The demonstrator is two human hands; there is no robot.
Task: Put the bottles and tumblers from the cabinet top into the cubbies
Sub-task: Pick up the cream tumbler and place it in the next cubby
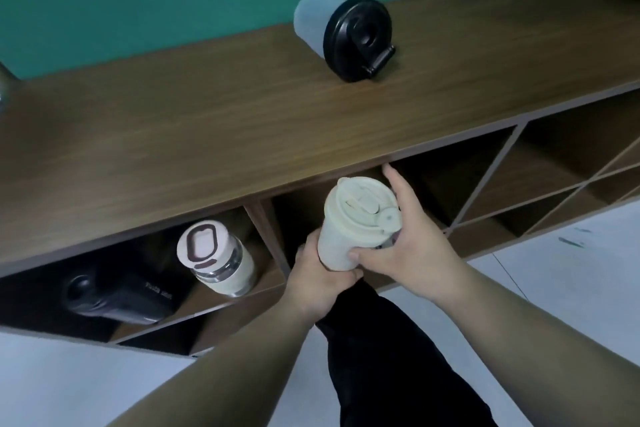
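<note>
A: In the head view, what do we have in our hands?

B: The cream cup (353,222). Our left hand (320,282) is wrapped tight round its bottom. Our right hand (403,244) holds its side, thumb in front, with one finger poking up at 12 o'clock.

A: Where is the cup?

B: Right in front of the middle cubby (301,215), under the cabinet top (207,135). We think it is not inside yet.

A: What else do we see?

B: A glass bottle (216,258) stands in the cubby at 9 o'clock from our cup. A black bottle (114,295) lies past it. A grey cup (341,36) with a black lid lies on its side on the top, at 12 o'clock.

A: How will our cup feel?

B: We guess it is hard, smooth and a bit slippery. We cannot tell if it is full. Hold it round the body, low down, not by the lid flap, which might pop open.
</note>
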